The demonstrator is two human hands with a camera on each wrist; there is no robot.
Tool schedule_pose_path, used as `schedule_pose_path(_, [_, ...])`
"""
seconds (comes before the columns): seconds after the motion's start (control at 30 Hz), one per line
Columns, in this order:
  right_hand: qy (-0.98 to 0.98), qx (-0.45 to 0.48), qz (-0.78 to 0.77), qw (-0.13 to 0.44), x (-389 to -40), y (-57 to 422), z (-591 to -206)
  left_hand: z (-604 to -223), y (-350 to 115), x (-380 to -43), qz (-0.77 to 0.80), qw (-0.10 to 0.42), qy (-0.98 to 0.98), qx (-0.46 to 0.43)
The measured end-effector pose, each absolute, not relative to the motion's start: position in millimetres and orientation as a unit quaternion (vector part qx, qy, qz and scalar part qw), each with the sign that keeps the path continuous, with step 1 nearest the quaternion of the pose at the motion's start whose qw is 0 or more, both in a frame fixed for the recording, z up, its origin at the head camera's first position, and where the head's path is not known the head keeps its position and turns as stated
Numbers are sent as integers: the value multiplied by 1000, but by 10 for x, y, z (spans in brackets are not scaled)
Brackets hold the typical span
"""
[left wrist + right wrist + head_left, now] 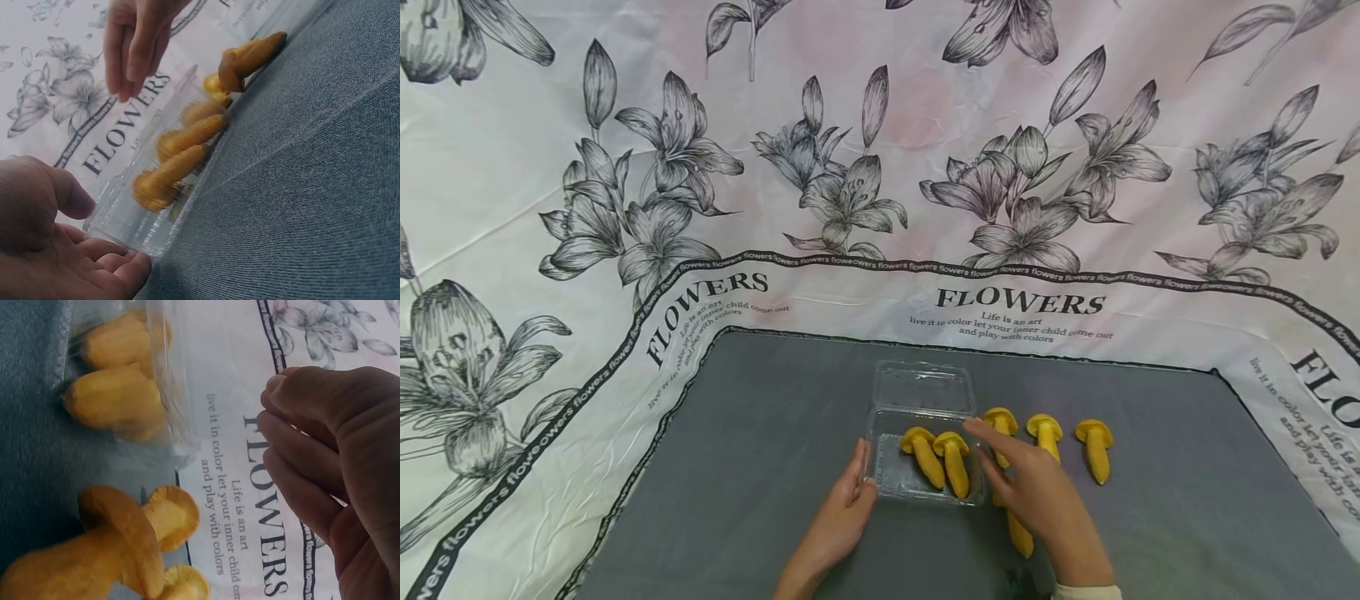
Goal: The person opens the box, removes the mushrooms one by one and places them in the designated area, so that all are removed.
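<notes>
A clear plastic box lies with its hinged lid folded back, away from the person. Two yellow mushrooms rest side by side in its right half. At the box's left side, my left hand holds the wall, thumb by the rim and fingers lower down, as the left wrist view shows. Above the right rim hovers my right hand, fingers loosely bent and together, nothing in them. It partly hides more yellow mushrooms lying right of the box.
The grey cloth surface carries the box and the loose mushrooms. One mushroom lies apart at the far right. Behind stands a white flower-printed cloth with a dark border.
</notes>
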State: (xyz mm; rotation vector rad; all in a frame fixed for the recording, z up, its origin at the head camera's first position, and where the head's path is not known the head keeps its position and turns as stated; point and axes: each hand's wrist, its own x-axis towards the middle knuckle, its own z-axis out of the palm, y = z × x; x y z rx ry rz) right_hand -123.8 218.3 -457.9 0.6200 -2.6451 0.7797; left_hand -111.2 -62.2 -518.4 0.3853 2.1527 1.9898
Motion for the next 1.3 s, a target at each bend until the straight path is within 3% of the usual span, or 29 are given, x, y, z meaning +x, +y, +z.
schedule_pose_path(0.5, [-951, 187, 236, 78, -1498, 2005, -4726, -5194, -626, -1095, 674, 87, 723, 126])
schedule_pose_path(1.3, [-960, 170, 204, 86, -1624, 1871, -4756, -5180, -623, -1114, 676, 89, 722, 117])
